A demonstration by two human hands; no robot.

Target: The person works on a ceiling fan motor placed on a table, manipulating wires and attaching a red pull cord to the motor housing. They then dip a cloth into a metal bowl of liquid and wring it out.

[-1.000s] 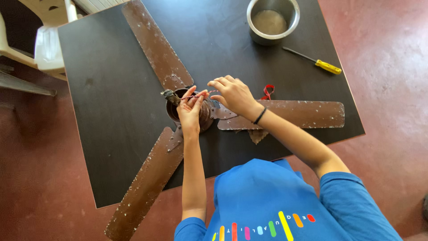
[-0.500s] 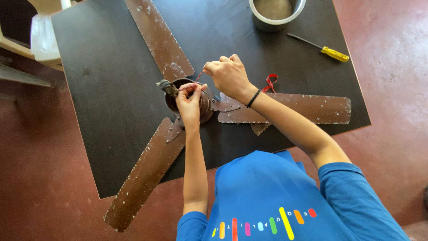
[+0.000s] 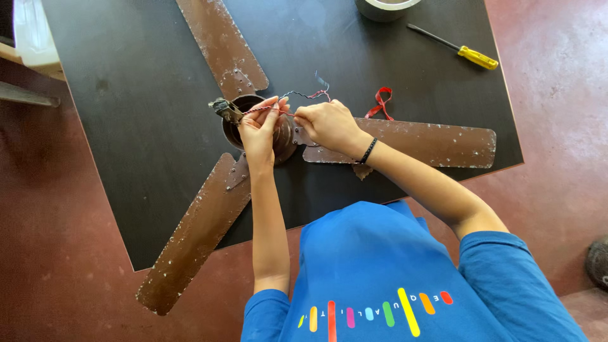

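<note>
A brown ceiling fan with three speckled blades (image 3: pixel 221 44) lies flat on a black table (image 3: pixel 126 114). Its round motor hub (image 3: pixel 285 136) sits under my hands. My left hand (image 3: pixel 259 126) pinches a bundle of thin twisted wires (image 3: pixel 304 95) where they leave the hub's short rod (image 3: pixel 223 109). My right hand (image 3: pixel 326 120), a black band on its wrist, grips the same wires a little further along. The loose wire ends curl up beyond my right fingers.
A yellow-handled screwdriver (image 3: pixel 459 49) lies at the table's far right. A steel bowl (image 3: pixel 383 7) stands at the far edge. A red ribbon piece (image 3: pixel 380 101) rests beside the right blade (image 3: pixel 430 142). Reddish floor surrounds the table, and a white object (image 3: pixel 31 35) is at the far left.
My right hand has come down from above the hub to beside my left hand, and the wires are now stretched between both hands. The view has shifted slightly.
</note>
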